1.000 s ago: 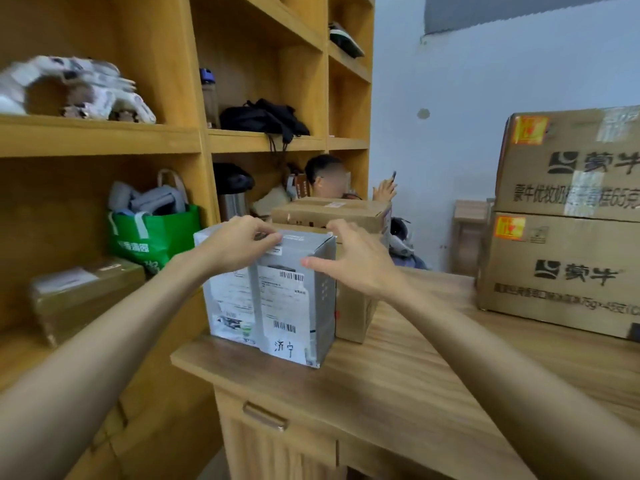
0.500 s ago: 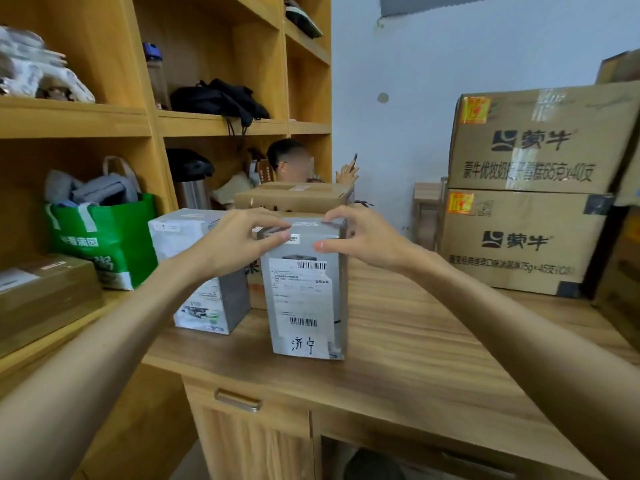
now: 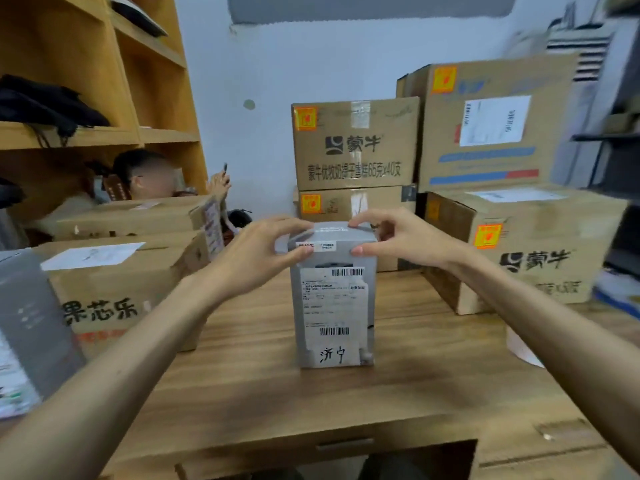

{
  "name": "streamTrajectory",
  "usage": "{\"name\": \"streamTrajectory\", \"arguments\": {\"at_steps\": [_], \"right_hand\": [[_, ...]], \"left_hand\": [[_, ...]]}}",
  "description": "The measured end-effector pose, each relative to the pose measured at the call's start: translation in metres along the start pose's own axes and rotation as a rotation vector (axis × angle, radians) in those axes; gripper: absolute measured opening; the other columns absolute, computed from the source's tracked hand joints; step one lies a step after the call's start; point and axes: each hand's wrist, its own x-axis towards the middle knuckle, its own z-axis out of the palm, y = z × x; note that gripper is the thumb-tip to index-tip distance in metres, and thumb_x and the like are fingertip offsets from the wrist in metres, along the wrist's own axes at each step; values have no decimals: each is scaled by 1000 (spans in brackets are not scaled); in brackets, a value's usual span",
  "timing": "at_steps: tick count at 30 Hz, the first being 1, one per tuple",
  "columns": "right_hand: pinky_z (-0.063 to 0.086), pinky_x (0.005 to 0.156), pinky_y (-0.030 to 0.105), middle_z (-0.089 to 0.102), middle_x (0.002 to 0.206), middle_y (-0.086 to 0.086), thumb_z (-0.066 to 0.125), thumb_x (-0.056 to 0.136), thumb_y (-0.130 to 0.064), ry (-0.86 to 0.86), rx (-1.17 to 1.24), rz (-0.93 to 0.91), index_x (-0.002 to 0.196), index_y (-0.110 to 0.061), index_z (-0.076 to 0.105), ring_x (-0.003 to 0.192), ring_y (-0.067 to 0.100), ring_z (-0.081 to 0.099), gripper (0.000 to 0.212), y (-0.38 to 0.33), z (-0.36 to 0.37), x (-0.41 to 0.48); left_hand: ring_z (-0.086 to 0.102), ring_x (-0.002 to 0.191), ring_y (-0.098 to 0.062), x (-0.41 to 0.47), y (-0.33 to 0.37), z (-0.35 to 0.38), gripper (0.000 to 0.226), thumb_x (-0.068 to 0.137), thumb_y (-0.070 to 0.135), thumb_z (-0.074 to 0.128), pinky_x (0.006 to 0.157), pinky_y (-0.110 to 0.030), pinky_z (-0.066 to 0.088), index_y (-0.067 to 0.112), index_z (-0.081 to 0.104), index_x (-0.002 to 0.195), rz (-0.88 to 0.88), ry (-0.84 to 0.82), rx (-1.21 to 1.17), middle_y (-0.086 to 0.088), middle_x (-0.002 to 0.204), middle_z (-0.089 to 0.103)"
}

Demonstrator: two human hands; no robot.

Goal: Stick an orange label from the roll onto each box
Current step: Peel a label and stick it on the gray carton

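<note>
A tall grey box [image 3: 334,306] with a white shipping label stands upright on the wooden desk [image 3: 346,403], in the middle of the view. My left hand [image 3: 263,254] grips its top left corner, thumb on the front and fingers over the top. My right hand [image 3: 398,237] grips the top right corner the same way. Cardboard boxes behind carry orange labels: a stacked pair [image 3: 353,143] and a large box [image 3: 519,251] at right. A white roll-like shape [image 3: 523,348] peeks out behind my right forearm; I cannot tell what it is.
Two brown cartons [image 3: 117,282] are stacked at the left, with another grey box [image 3: 24,327] at the left edge. Wooden shelves [image 3: 104,81] rise at the left. A seated person [image 3: 149,174] is behind the cartons. A tall carton [image 3: 491,123] stands at the back right.
Both hands have carried the grey box rightward along the desk, away from the other grey box and the shelves, toward the labelled cartons. My view has swung right with it.
</note>
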Motion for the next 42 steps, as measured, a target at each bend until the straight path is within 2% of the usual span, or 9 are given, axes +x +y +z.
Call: {"name": "streamTrajectory", "arguments": {"at_steps": [5, 8, 12, 18, 25, 29, 34, 36, 42], "right_hand": [[38, 63, 21, 60, 79, -22, 77, 85, -30, 6, 45, 12, 120, -27, 68, 66, 5, 48, 36, 23, -29, -24], [51, 81, 19, 59, 115, -27, 72, 88, -29, -1, 84, 5, 130, -26, 64, 101, 2, 60, 43, 31, -31, -33], [38, 98, 7, 40, 152, -9, 64, 93, -35, 58, 78, -22, 139, -31, 57, 130, -16, 38, 46, 42, -15, -41], [43, 95, 9, 27, 159, -15, 62, 95, -36, 125, -33, -60, 147, -30, 45, 126, -27, 30, 56, 36, -13, -51], [51, 77, 28, 54, 128, -9, 67, 92, -39, 290, -186, 94, 109, -25, 68, 89, 13, 61, 22, 76, -53, -109], [40, 64, 24, 64, 99, -2, 67, 92, -29, 287, -250, 279, 90, -20, 68, 69, 8, 53, 9, 104, -79, -166], [35, 60, 16, 67, 93, -8, 68, 91, -17, 232, -366, 468, 88, -17, 70, 73, -9, 53, 4, 130, -96, -225], [35, 64, 19, 67, 95, -11, 67, 91, -19, 211, -398, 512, 93, -21, 70, 74, -10, 53, 4, 144, -94, -239], [42, 67, 12, 67, 98, -14, 62, 88, -11, 162, -333, 518, 105, -20, 71, 78, -5, 58, 21, 159, -76, -252]], "left_hand": [[45, 121, 5, 18, 20, 32, 37, 96, 38, 64, 106, -23, 38, 25, 68, 130, -3, 62, -120, 11, 136, 56], [44, 125, 9, 14, 20, 46, 38, 98, 39, 61, 112, -31, 40, 31, 64, 135, -40, 73, -221, 18, 137, 52], [43, 137, 1, 4, 20, 57, 39, 100, 42, 56, 115, -42, 41, 37, 59, 139, -74, 97, -273, 16, 147, 50], [40, 138, -8, 10, 32, 54, 42, 101, 38, 57, 116, -43, 37, 29, 57, 142, -46, 139, -156, 6, 150, 45], [58, 111, -26, 37, 106, 95, 24, 94, 16, 59, 95, -37, 48, 5, 69, 114, 362, 470, 37, -10, 118, 64], [58, 97, -18, 52, 157, 157, 17, 95, 20, 60, 81, -36, 51, 11, 68, 108, 411, 282, -93, 0, 107, 63], [51, 92, -8, 68, 192, 244, 17, 97, 28, 61, 80, -36, 50, 23, 62, 113, 268, -158, -284, 9, 115, 52], [55, 90, -16, 71, 201, 269, 16, 94, 25, 64, 82, -40, 51, 23, 61, 110, 231, -199, -340, 7, 115, 50], [49, 81, 8, 60, 218, 302, 20, 90, 10, 68, 73, -16, 33, 18, 68, 109, 164, -238, -561, 8, 109, 51]]}}
